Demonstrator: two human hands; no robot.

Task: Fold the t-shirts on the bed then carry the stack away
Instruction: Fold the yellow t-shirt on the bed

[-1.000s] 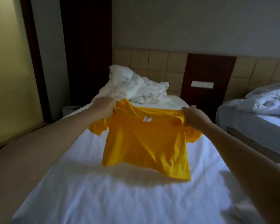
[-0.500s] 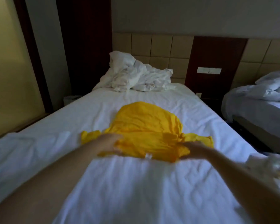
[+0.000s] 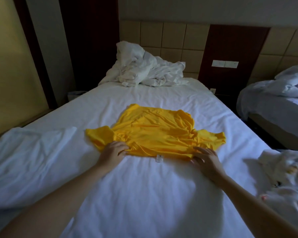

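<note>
Middle of the white-sheeted bed (image 3: pixel 144 194), slightly far of centre: one bright yellow short-sleeved cotton t-shirt (image 3: pixel 155 133), laid flat with collar edge near and hem far, sleeves out to left and right. The cloth is wrinkled, mostly toward the right shoulder. This lay-out reads as the set-up for folding, since body and both sleeves are within reach from the near side. A small white neck label (image 3: pixel 159 158) pokes from the collar onto the sheet. The left hand (image 3: pixel 113 150) rests at the near-left shoulder, fingers together and slightly bent on a small bunch of fabric. Whether the thumb nips the cloth underneath is hidden, so pinch or mere press cannot be told. The right hand (image 3: pixel 205 157) is at the near-right shoulder with fingers spread and fingertips touching the yellow edge, probably to pin and smooth that corner while the shoulders are squared. Judged stage: garment spread, no fold made yet, no stack formed. At the near right lies a loose heap of pale printed garments (image 3: pixel 282 174), presumably the remaining shirts, kept apart from the working area. At the near left lies a folded white bed cover (image 3: pixel 29 160). At the far end a crumpled white duvet and pillow (image 3: pixel 144 71) are pushed against the tan padded headboard (image 3: pixel 174 40), leaving the sheet free. Well apart on the right: a second bed with rumpled white bedding (image 3: pixel 282 90).
</note>
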